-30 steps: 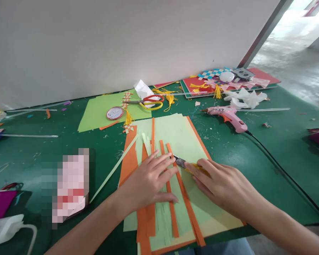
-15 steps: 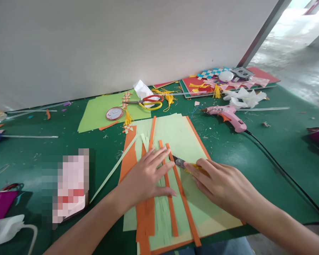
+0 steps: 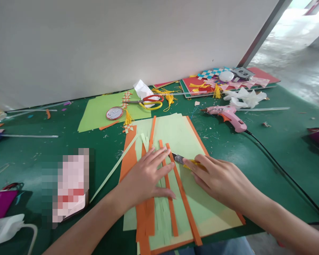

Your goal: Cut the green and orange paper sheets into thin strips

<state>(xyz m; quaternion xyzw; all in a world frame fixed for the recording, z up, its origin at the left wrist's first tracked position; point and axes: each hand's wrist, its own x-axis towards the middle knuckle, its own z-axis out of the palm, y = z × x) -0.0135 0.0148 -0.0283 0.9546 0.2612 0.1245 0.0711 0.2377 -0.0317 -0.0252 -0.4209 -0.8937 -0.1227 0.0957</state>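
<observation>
My left hand (image 3: 146, 175) lies flat with its fingers spread over several orange and pale green paper strips. Its fingertips touch an orange paper strip (image 3: 183, 194) that slants down toward me. Wrapped in my right hand (image 3: 218, 177) is a yellow-handled utility knife (image 3: 180, 159), its blade pointing left at the upper part of that strip. Whether the blade tip touches the paper is hard to see. Beneath the strips lie light green sheets (image 3: 172, 125), with orange paper (image 3: 127, 156) showing at the edges.
Past the sheets are scissors (image 3: 150, 102), a round tape roll (image 3: 114, 113) and a yellow tassel (image 3: 128, 117). A pink glue gun (image 3: 228, 116) rests at the right, its black cord running to the table edge. At the left are a blurred-out phone (image 3: 71, 187) and a white charger (image 3: 6, 229).
My right hand and the knife have shifted slightly up and right. The slanting orange strip's lower end has moved a little right. My left hand has stayed in place.
</observation>
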